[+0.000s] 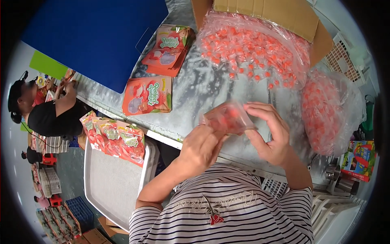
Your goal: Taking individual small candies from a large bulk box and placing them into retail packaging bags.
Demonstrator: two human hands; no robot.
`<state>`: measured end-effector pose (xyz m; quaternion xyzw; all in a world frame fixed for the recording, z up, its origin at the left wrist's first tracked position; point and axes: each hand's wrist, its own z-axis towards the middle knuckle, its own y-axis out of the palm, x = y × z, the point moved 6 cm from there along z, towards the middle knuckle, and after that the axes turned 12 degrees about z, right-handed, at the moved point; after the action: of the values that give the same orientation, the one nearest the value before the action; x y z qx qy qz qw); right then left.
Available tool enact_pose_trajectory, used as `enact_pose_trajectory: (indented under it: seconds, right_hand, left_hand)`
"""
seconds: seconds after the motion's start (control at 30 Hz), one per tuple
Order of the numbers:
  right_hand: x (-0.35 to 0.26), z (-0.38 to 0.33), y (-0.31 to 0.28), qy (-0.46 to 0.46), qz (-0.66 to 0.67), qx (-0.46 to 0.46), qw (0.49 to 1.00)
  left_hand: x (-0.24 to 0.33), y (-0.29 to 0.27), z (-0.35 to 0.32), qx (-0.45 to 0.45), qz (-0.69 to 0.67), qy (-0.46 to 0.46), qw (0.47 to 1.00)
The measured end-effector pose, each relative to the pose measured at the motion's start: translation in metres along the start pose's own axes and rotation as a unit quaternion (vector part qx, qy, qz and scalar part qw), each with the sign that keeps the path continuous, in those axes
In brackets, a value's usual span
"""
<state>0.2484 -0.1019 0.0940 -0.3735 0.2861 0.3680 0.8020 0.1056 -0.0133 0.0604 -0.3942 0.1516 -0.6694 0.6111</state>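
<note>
Pouch: small reddish, partly see-through plastic pouch (225, 118), blurred, between both hands above the near part of the mottled grey surface (189, 97); red showed through the film.
Pouch handling: probably went best with a firm pinch on one edge, the far end left uncrushed and the whole thing steady; a hard squeeze could have creased the film.
Left fingers: bunched narrow, belonging to the left hand (199, 148); gripped the pouch's near left edge.
Right fingers: thumb and fingers of the right hand (270, 132) wide apart, at the pouch's right end; firm contact, cannot tell.
Loose sweets: heap of small red wrapped pieces (252, 49), far right, in a clear plastic bag.
Flat stacks: red printed pouches (147, 95), left of the hands.
Tray: white perforated plastic tray (107, 175), lower left, more red pouches (115, 138) along its far end.
</note>
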Motion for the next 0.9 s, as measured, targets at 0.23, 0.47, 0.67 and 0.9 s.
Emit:
enact_pose_trajectory:
  seconds: [0.23, 0.47, 0.67, 0.9]
  right_hand:
    - [0.009, -0.017, 0.013, 0.018, -0.015, -0.054, 0.998]
    - [0.031, -0.041, 0.016, 0.159, 0.088, -0.003, 0.983]
    - [0.032, -0.050, 0.020, 0.148, 0.056, -0.025, 0.987]
    - [0.048, -0.060, 0.034, 0.063, 0.035, -0.032, 0.997]
  left_hand:
    - [0.006, -0.001, -0.003, -0.032, 0.014, -0.009, 0.999]
    - [0.019, -0.002, -0.014, 0.031, 0.049, 0.048, 0.997]
    - [0.020, -0.005, -0.015, 0.022, 0.048, 0.050, 0.997]
    - [0.015, -0.004, -0.025, 0.015, 0.041, 0.049, 0.998]
